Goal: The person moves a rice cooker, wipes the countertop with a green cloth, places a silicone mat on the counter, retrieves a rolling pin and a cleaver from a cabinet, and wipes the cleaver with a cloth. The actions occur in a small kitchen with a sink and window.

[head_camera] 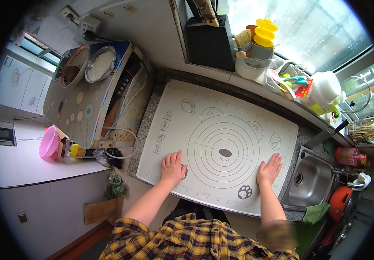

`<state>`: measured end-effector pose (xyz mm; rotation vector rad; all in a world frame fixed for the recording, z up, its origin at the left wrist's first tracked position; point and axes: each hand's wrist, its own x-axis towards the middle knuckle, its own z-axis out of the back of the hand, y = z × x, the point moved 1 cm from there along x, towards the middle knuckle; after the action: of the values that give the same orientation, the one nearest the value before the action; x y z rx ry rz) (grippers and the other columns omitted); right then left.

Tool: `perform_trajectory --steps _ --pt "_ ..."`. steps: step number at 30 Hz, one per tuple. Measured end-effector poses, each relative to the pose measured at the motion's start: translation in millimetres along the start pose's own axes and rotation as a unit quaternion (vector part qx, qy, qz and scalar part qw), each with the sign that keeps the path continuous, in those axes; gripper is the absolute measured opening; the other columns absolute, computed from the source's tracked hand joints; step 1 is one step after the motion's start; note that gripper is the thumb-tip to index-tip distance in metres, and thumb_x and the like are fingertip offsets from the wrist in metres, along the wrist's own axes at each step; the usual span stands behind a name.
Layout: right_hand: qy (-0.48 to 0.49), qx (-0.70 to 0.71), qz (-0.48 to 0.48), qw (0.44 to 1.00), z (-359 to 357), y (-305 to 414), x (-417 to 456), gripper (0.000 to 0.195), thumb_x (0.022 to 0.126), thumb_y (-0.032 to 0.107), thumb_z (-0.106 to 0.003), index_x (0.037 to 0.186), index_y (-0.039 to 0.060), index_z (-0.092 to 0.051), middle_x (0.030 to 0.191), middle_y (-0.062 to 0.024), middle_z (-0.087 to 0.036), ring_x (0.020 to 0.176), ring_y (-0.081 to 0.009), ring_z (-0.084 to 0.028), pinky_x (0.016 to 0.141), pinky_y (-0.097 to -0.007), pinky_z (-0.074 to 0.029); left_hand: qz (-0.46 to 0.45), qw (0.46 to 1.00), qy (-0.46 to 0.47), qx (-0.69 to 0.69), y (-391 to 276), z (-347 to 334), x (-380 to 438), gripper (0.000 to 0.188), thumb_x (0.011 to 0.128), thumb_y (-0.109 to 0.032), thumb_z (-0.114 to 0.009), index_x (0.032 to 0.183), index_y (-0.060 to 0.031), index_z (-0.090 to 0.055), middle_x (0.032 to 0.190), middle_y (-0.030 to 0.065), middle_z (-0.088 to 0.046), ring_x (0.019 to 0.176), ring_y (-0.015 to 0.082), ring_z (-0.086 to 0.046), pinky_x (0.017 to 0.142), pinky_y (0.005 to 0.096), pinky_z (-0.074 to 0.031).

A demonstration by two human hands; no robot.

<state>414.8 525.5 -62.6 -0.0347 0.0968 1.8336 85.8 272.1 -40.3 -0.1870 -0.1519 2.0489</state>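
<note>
A white baking mat point(180, 130) printed with a bear's face, concentric circles and ruler marks covers most of the granite counter point(148, 112). My left hand point(173, 168) rests palm down on its near left part, over one printed paw, with the thumb spread out. On the near right part lies my right hand point(270, 169), also palm down, below the printed cupcake. Neither hand holds anything.
Left stands a raised surface point(66, 123) with a bowl of white powder point(100, 66) and a patterned bowl point(79, 63). A steel sink point(313, 177) and a cleaver point(323, 135) are at right. Crowded containers, including a white pot point(252, 68), line the windowsill beside a black knife block point(210, 44).
</note>
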Motion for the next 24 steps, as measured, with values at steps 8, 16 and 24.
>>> perform_trajectory --steps 8,16,24 --pt "-0.001 0.004 0.001 1.000 1.5 -1.2 1.1 0.075 0.093 0.033 -0.049 0.152 -0.0020 -0.019 0.160 -0.0152 -0.017 0.150 -0.0303 -0.009 0.122 -0.0453 -0.005 0.008 1.000 0.017 0.016 -2.0 1.3 -0.8 0.070 0.084 -0.034 -0.069 0.141 -0.0021 -0.042 0.127 0.0106 -0.045 0.124 0.0292 -0.039 0.105 0.0456 -0.031" --pt "0.006 -0.002 -0.002 1.000 0.4 -0.3 1.8 0.075 0.093 0.032 -0.050 0.152 -0.0023 -0.019 0.160 -0.0154 -0.018 0.150 -0.0302 -0.009 0.122 -0.0449 -0.005 0.001 1.000 -0.003 0.010 -3.2 2.1 -1.9 0.069 0.086 -0.033 -0.067 0.141 -0.0019 -0.041 0.129 0.0107 -0.045 0.125 0.0290 -0.038 0.106 0.0464 -0.031" --pt "0.002 0.009 0.000 1.000 4.8 0.5 0.3 0.074 0.093 0.031 -0.050 0.151 -0.0022 -0.020 0.160 -0.0152 -0.018 0.150 -0.0295 -0.009 0.122 -0.0442 -0.005 0.013 1.000 -0.004 0.002 -2.9 -1.2 -1.8 0.070 0.085 -0.031 -0.068 0.142 -0.0032 -0.040 0.129 0.0117 -0.043 0.123 0.0315 -0.038 0.106 0.0476 -0.030"
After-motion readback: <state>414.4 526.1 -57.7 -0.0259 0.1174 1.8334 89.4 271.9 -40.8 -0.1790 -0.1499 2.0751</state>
